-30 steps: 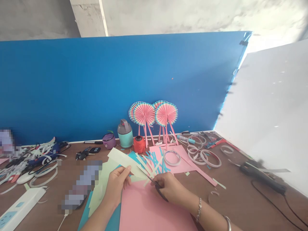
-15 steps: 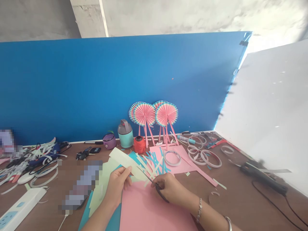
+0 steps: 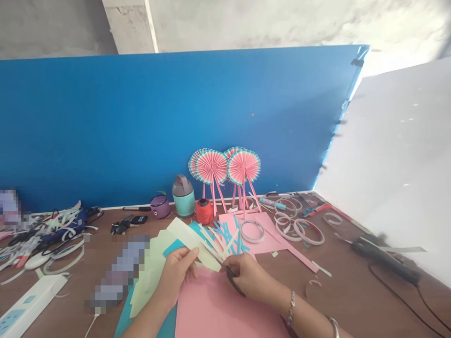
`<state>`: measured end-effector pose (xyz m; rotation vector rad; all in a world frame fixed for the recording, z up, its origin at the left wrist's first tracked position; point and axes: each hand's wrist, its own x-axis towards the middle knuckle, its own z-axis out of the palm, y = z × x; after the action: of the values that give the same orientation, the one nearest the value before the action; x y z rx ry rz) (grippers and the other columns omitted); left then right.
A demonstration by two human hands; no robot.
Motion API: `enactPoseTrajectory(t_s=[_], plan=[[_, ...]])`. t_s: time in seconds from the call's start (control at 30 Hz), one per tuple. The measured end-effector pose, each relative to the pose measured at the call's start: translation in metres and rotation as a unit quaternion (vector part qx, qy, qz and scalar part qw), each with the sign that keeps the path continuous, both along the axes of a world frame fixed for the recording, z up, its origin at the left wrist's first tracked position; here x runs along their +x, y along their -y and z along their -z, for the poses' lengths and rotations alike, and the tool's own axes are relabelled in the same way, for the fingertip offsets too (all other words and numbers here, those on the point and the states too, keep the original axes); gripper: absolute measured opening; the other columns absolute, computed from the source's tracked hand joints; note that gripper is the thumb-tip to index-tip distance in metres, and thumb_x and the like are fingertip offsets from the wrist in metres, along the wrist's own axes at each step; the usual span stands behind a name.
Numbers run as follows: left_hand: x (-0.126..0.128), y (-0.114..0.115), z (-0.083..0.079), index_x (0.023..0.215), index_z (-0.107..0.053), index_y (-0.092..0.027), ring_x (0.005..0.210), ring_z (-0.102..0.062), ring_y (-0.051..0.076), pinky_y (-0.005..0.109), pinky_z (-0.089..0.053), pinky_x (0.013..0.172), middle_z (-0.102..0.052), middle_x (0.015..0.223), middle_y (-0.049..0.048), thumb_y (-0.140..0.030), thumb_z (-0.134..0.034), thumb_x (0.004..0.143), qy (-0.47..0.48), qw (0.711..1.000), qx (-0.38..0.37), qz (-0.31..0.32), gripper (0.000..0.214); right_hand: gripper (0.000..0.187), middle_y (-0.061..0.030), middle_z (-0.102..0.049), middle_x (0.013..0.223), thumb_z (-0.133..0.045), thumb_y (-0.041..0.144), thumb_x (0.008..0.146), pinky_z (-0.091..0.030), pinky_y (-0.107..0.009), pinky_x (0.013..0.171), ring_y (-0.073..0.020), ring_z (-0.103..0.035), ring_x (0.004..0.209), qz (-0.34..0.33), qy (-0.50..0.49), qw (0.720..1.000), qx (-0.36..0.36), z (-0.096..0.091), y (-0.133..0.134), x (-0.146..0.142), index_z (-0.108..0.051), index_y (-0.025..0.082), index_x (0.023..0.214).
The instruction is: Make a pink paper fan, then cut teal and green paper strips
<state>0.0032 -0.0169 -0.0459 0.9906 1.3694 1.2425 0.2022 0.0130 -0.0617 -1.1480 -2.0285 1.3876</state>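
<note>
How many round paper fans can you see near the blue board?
4. The front left paper fan overlaps a fan behind it; the front right paper fan overlaps another behind it. All stand by the blue board. More could be hidden behind them.

Blue painted board [image 3: 176, 122], white board [image 3: 398, 164], rough concrete wall [image 3: 282, 23], brown tabletop [image 3: 338, 286]

We count one left hand [image 3: 176, 274], one right hand [image 3: 250, 277], one pair of scissors [image 3: 234, 281] and one pale green sheet [image 3: 190, 244] in use. Along the wall we tally four paper fans [image 3: 211, 166], one bottle [image 3: 183, 197], one spool [image 3: 204, 211] and one purple jar [image 3: 159, 207]. Nearby we log at least five rings [image 3: 308, 232], one power strip [image 3: 30, 305] and one glue gun [image 3: 384, 258].
</note>
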Motion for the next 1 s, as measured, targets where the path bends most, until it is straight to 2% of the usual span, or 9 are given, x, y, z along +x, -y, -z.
enactPoseTrajectory(t_s=[0.23, 0.43, 0.67, 1.0], plan=[[0.0009, -0.0002, 0.0003, 0.052, -0.056, -0.017, 0.039, -0.036, 0.008, 0.02, -0.026, 0.043, -0.053, 0.035, -0.0026, -0.043, -0.064, 0.07, 0.013, 1.0, -0.002, 0.002, 0.033, 0.019, 0.0048, -0.046, 0.049, -0.05, 0.015, 0.066, -0.028, -0.016, 0.037, -0.007, -0.04, 0.041, 0.013, 0.021, 1.0, 0.009, -0.0051, 0.0013, -0.0011, -0.065, 0.014, 0.078], [0.0004, 0.0011, -0.0002, 0.053, -0.056, -0.017, 0.038, -0.035, 0.007, 0.02, -0.025, 0.043, -0.051, 0.034, -0.003, -0.044, -0.064, 0.07, 0.021, 1.0, -0.002, 0.009, 0.033, 0.019, 0.0052, -0.046, 0.047, -0.05, 0.015, 0.067, -0.028, -0.015, 0.036, -0.0063, -0.039, 0.04, 0.015, 0.023, 1.0, 0.009, -0.0035, 0.0006, -0.0011, -0.066, 0.014, 0.078], [0.0031, 0.001, 0.0016, 0.049, -0.048, -0.018, 0.037, -0.036, 0.008, 0.021, -0.026, 0.044, -0.051, 0.033, -0.0031, -0.044, -0.064, 0.07, 0.003, 0.999, -0.008, 0.034, 0.036, 0.018, 0.0064, -0.044, 0.045, -0.048, 0.012, 0.065, -0.027, -0.016, 0.038, -0.0067, -0.04, 0.039, 0.0, 0.001, 1.0, 0.006, -0.0008, 0.0015, -0.0017, -0.061, 0.014, 0.076], [0.0068, 0.0037, -0.002, 0.047, -0.046, -0.019, 0.038, -0.038, 0.008, 0.021, -0.029, 0.046, -0.05, 0.032, -0.0034, -0.044, -0.064, 0.069, -0.007, 0.999, -0.014, 0.049, 0.038, 0.02, 0.0075, -0.043, 0.044, -0.045, 0.009, 0.061, -0.026, -0.016, 0.038, -0.0068, -0.038, 0.038, 0.0, -0.002, 1.0, 0.001, 0.0006, 0.0015, -0.0019, -0.059, 0.015, 0.073]])
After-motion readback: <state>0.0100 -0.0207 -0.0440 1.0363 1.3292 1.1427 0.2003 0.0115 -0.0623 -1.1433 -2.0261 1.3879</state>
